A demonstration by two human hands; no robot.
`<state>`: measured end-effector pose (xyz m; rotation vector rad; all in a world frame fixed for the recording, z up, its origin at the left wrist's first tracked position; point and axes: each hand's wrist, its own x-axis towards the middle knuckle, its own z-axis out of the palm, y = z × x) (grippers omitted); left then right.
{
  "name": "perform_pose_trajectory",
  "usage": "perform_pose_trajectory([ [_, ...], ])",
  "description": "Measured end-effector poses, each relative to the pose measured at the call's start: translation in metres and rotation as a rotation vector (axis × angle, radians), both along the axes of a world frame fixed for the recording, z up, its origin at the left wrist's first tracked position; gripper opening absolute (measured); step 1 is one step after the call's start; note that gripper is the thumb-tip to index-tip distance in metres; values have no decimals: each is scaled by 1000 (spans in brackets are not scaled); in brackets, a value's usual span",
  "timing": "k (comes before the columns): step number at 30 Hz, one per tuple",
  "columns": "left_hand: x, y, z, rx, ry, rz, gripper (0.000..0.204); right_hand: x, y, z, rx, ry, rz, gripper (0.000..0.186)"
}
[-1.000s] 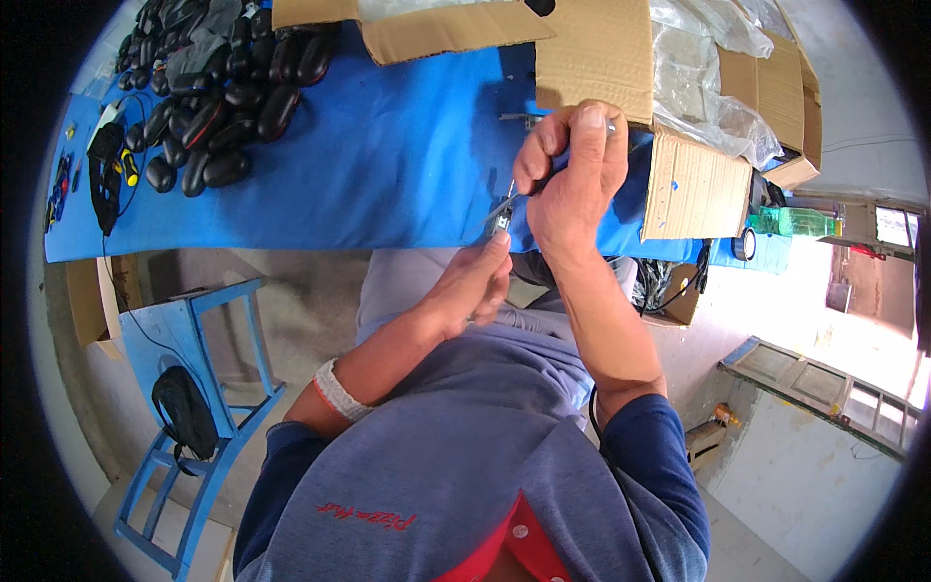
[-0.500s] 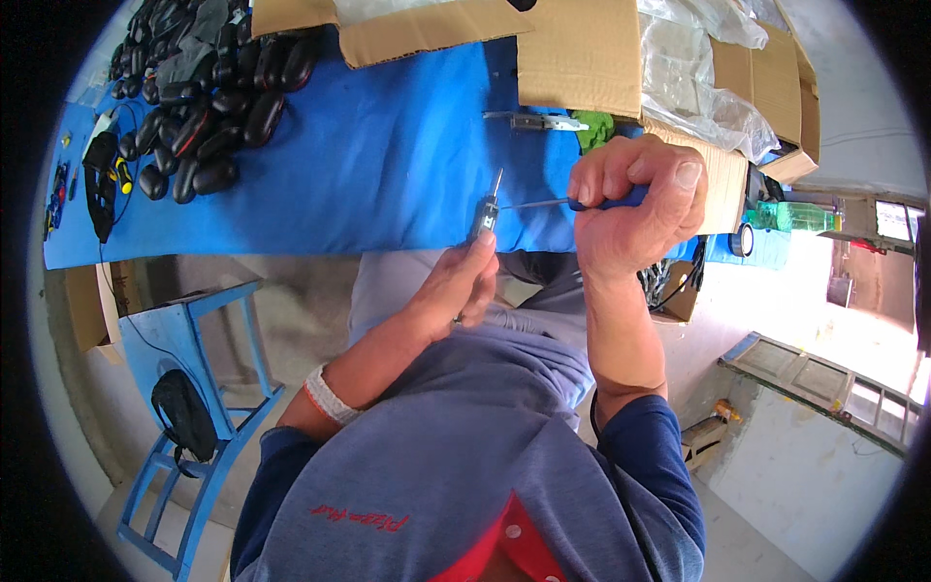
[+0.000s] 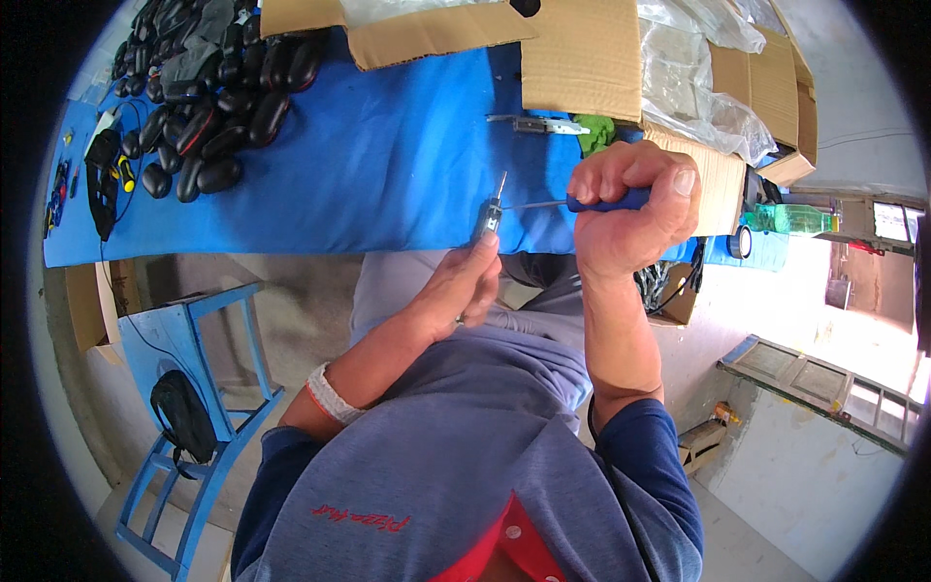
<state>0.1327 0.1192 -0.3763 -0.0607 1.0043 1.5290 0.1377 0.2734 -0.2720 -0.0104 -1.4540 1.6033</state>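
Observation:
Between the thumb and fingers of my left hand is a small dark grey device with a thin metal rod rising from its top end. My right hand is closed round the blue handle of a screwdriver. The screwdriver's thin shaft lies nearly level and its tip meets the right side of the device near the rod's base. Whether the tip sits in a screw is too small to tell. On the blue cloth beyond my hands lies a similar grey and white device, beside a green cloth.
Many black oval cases are heaped at the table's far left, near a yellow-handled tool. An open cardboard box and clear plastic bags stand at the back right. A green bottle lies at right; a blue stool stands lower left.
Almost the same pose holds. My right hand has shifted very slightly left and down with the screwdriver, its tip still at the device.

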Motion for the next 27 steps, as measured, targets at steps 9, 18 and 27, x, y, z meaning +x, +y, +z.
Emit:
perform_pose_trajectory([
  [9, 0, -1, 0, 16, 0, -3, 50, 3, 1, 0, 2, 32, 57, 36],
  [18, 3, -1, 1, 16, 11, -2, 50, 6, 2, 0, -6, 37, 31, 39],
  [27, 3, -1, 2, 18, 4, -4, 50, 5, 3, -1, -22, 24, 34, 38],
])
